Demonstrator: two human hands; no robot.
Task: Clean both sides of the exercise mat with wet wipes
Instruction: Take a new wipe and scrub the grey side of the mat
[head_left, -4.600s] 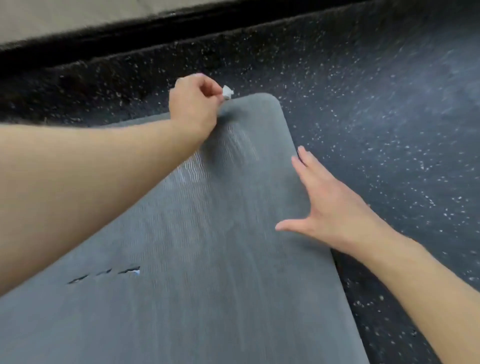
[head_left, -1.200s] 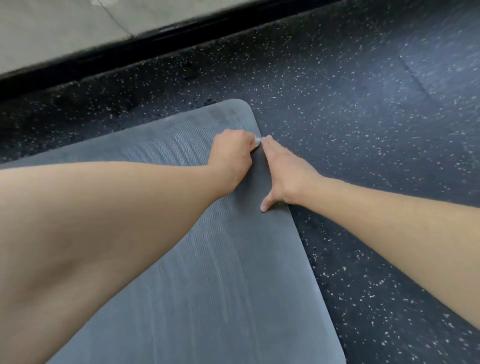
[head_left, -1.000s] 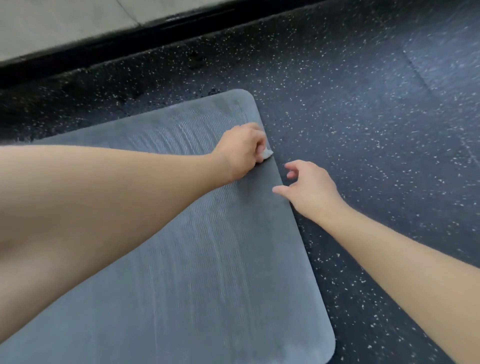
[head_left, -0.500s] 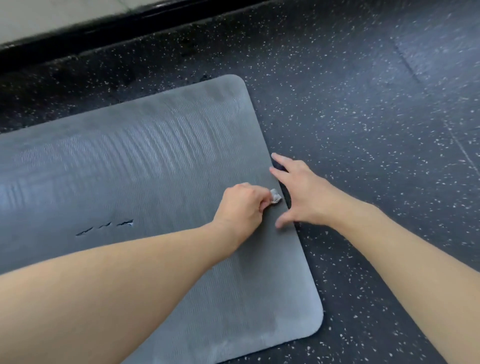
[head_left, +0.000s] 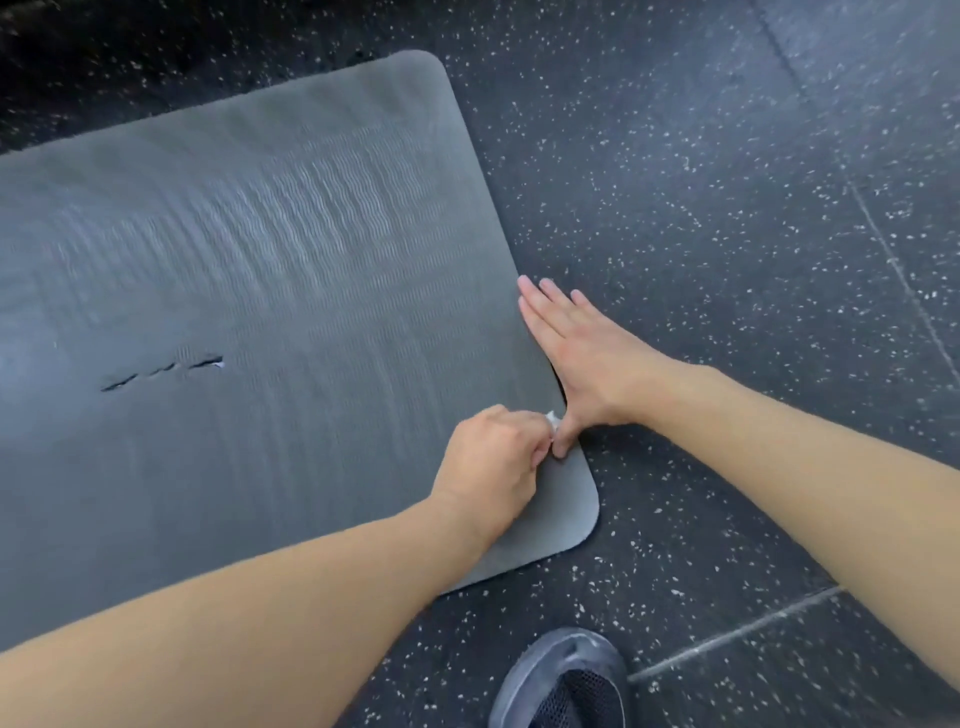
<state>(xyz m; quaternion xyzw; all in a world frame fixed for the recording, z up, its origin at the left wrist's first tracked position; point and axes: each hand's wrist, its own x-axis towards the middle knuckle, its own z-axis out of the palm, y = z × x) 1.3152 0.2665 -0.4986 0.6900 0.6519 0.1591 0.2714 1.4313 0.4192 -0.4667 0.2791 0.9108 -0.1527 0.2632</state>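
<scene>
A grey ribbed exercise mat (head_left: 270, 291) lies flat on the floor, with damp streaks on its surface and a small row of tears (head_left: 161, 371) at the left. My left hand (head_left: 493, 462) grips a small wadded white wet wipe (head_left: 551, 418) and presses it on the mat near the near right corner. My right hand (head_left: 576, 348) lies flat with straight fingers along the mat's right edge, its thumb touching the mat beside the wipe.
Dark speckled rubber floor (head_left: 727, 208) surrounds the mat, with tile seams at the right. A grey mesh shoe (head_left: 563, 680) stands on the floor just below the mat's near corner.
My left hand has wiped down the mat's right edge from the far corner to the near corner. My right hand followed along the edge and now lies flat. The view tilted down, showing the shoe.
</scene>
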